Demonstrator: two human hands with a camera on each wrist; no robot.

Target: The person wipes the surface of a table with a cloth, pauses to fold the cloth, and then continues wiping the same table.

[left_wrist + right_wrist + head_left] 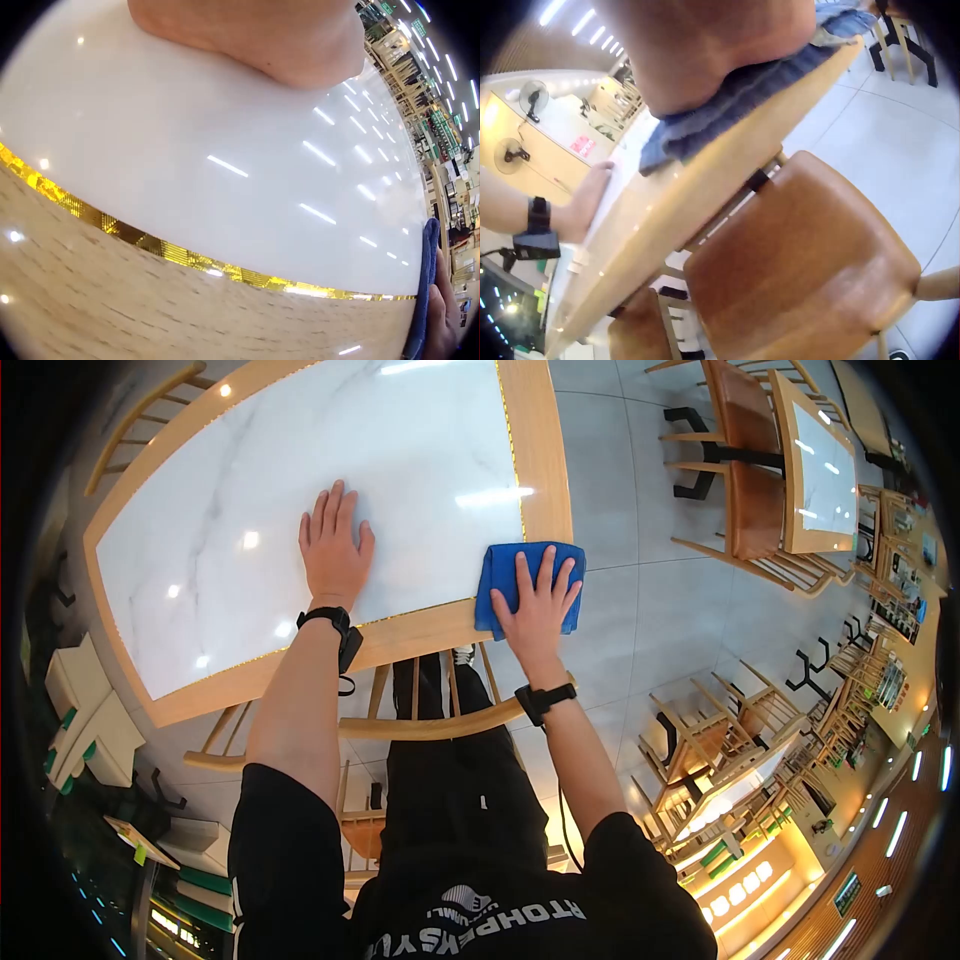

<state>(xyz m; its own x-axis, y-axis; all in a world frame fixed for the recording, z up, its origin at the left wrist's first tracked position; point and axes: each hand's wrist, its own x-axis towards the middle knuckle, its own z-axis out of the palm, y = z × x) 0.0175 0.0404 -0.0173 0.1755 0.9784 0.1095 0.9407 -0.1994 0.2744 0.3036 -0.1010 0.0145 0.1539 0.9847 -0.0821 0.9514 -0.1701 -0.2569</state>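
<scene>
A blue cloth (492, 572) lies folded over the near right corner of a table with a white marbled top (420, 470) and a wooden rim (545, 450). The right hand (540, 605) presses flat on it, fingers spread. In the right wrist view the cloth (742, 94) lies under the right hand (712, 45) along the table's edge. The left hand (336, 552) rests palm down on the white top, left of the cloth, fingers straight and holding nothing. Part of the left hand (255, 37) shows above the white surface in the left wrist view, with the cloth (426, 292) at far right.
A wooden chair with a curved back (430, 727) stands between the person and the table. Its brown seat (802, 262) shows beside the table edge. Another table (822, 470) with brown chairs (750, 460) stands at the upper right, and more furniture lies at the lower right.
</scene>
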